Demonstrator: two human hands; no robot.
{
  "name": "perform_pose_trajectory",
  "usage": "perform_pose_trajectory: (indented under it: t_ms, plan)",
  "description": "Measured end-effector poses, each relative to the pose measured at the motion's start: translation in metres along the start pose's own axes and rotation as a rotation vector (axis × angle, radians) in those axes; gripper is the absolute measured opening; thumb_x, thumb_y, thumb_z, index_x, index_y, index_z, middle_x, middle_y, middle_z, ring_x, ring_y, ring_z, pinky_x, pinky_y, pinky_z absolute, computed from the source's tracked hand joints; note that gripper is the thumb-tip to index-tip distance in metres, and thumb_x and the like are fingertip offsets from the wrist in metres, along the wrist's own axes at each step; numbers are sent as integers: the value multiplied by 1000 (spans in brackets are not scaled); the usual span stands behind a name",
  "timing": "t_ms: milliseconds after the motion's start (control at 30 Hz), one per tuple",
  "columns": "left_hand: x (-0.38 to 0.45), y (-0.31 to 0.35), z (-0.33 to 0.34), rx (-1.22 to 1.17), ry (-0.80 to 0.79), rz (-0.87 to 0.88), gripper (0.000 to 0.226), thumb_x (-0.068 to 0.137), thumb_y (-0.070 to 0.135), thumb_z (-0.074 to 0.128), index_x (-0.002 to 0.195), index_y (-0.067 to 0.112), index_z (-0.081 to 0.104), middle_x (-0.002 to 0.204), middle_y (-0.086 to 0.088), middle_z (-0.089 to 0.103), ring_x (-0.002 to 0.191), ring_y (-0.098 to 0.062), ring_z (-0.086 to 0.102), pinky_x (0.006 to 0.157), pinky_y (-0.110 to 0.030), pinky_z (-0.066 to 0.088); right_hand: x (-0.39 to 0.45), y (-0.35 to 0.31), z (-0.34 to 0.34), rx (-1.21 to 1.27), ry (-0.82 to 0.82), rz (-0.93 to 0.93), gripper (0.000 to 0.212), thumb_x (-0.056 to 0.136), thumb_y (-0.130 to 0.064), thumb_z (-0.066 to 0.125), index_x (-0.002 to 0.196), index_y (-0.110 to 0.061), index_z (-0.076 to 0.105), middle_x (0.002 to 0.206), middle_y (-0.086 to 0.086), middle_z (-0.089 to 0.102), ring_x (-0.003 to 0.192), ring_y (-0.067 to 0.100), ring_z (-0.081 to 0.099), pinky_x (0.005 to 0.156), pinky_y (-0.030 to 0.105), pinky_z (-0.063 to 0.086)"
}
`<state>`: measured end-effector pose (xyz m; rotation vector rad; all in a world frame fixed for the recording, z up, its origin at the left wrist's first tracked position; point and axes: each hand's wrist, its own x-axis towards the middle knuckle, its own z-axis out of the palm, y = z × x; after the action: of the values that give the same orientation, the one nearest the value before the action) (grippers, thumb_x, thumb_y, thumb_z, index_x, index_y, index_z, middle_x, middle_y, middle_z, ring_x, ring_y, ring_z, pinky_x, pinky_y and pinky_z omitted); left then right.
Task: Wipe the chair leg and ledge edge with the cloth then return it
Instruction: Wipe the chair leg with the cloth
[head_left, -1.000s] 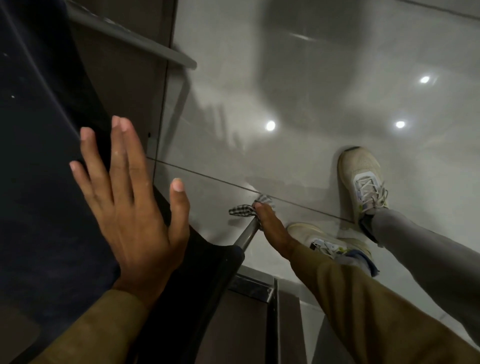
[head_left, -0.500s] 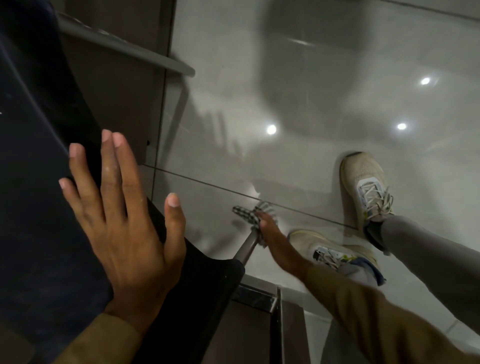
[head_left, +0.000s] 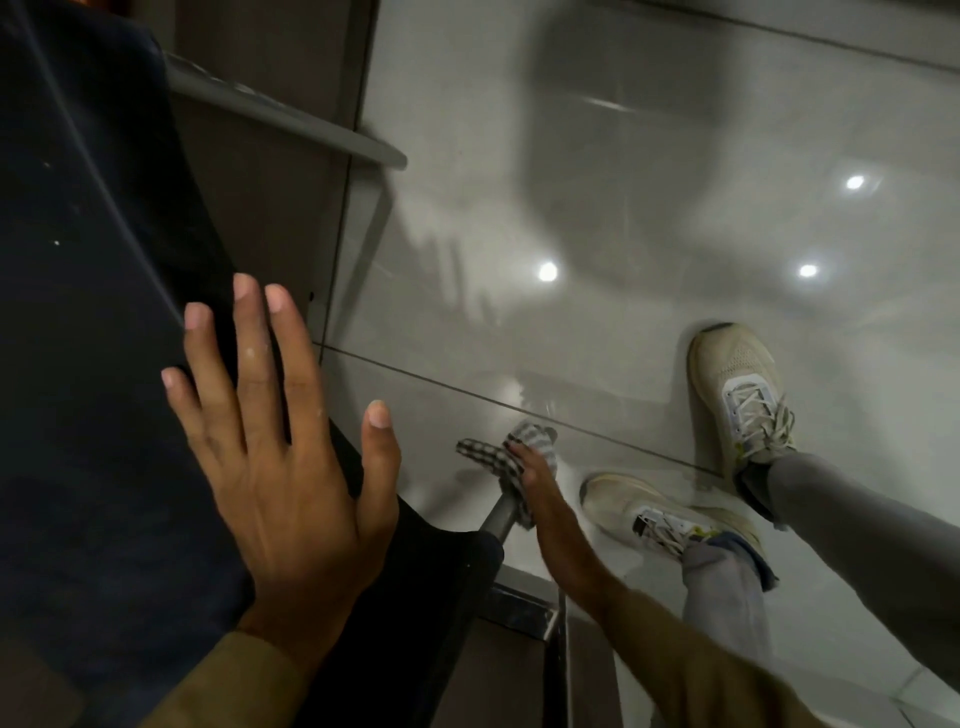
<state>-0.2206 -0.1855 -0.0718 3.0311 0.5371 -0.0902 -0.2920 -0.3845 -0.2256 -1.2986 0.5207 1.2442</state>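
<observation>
From the head view, the small checked cloth in grey and white is sitting low in the frame, bunched around the lower end of the slim grey metal chair leg, just above the glossy pale grey tiled floor. Its weave is showing as a fine dark-and-light check, with one crumpled corner poking out to the left and a paler fold curling over the top. The right hand is reaching down along the leg, its fingers curling closed over the cloth and pressing it against the metal. The left hand is lying flat on the dark navy fabric chair seat, fingers spread wide and holding nothing, thumb pointing out over the seat's edge. Both forearms are wearing olive-brown sleeves. Two worn cream lace-up trainers are standing on the floor to the right of the cloth, under grey trouser legs.
</observation>
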Motion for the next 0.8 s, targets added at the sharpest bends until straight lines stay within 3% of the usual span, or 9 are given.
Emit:
perform_pose_trajectory:
  t_ms: [200, 300, 367, 400, 467, 533, 600, 667, 800]
  plan:
    - [1, -1, 2, 31, 18, 6, 74, 113, 46, 32, 175, 10, 13, 182, -21, 23, 170, -46, 16, 140, -58, 5, 43, -3, -12, -17, 51, 157, 53, 113, -40, 44, 162, -18, 46, 172, 5, 44, 163, 25, 36, 136, 47, 28]
    - [5, -2, -4, 25, -5, 7, 77, 110, 47, 36, 174, 13, 11, 182, -20, 23, 171, -42, 15, 140, -58, 4, 3, -19, -3, -39, 53, 117, 39, 112, -40, 47, 148, -40, 60, 154, -24, 58, 151, -1, 48, 110, 10, 50]
    - [8, -1, -7, 37, -27, 2, 79, 108, 48, 39, 174, 13, 14, 181, -22, 25, 170, -39, 15, 140, -58, 5, -27, -36, -2, -71, -21, 121, 33, 110, -43, 49, 132, -58, 68, 136, -42, 66, 135, -23, 53, 96, -2, 49]
    - [10, 0, -8, 44, -37, 0, 79, 107, 48, 41, 173, 14, 15, 180, -22, 25, 170, -37, 14, 139, -58, 6, -37, -48, -1, -78, -53, 123, 33, 110, -43, 50, 131, -58, 70, 135, -39, 70, 132, -20, 58, 101, 6, 53]
    - [11, 1, -10, 41, -68, 7, 80, 105, 49, 43, 173, 16, 16, 179, -21, 25, 170, -34, 13, 139, -57, 8, -46, -68, -6, -80, -118, 117, 37, 107, -49, 55, 136, -38, 74, 134, -3, 79, 131, 18, 70, 113, 39, 56]
    - [10, 3, -12, 24, -95, 7, 81, 103, 51, 44, 172, 18, 19, 178, -19, 27, 170, -31, 11, 140, -55, 6, -44, -87, -16, 52, -123, 157, 67, 91, -69, 67, 131, -16, 78, 114, 26, 76, 95, 41, 69, 88, 47, 56]
    - [15, -1, -18, -23, -116, 25, 83, 104, 54, 42, 174, 19, 15, 179, -20, 26, 173, -28, 6, 141, -52, 3, -34, -105, -29, 217, -102, 151, 74, 100, -64, 49, 139, -4, 70, 121, 28, 75, 88, 34, 60, 74, 39, 47]
    - [37, -12, -26, -74, -99, 78, 79, 111, 55, 34, 177, 19, 7, 181, -21, 20, 175, -28, 2, 141, -52, 7, -19, -124, -44, 319, 29, 142, 62, 113, -36, 22, 151, -4, 59, 146, 24, 69, 108, 41, 53, 82, 46, 44]
    - [143, -52, -51, -194, 66, 4, 76, 116, 48, 33, 177, 15, 2, 186, -10, 1, 175, -25, 3, 142, -48, 2, 20, -173, -59, 267, 321, 72, 55, 117, -34, 24, 159, -10, 50, 158, 23, 59, 116, 38, 58, 105, 54, 42]
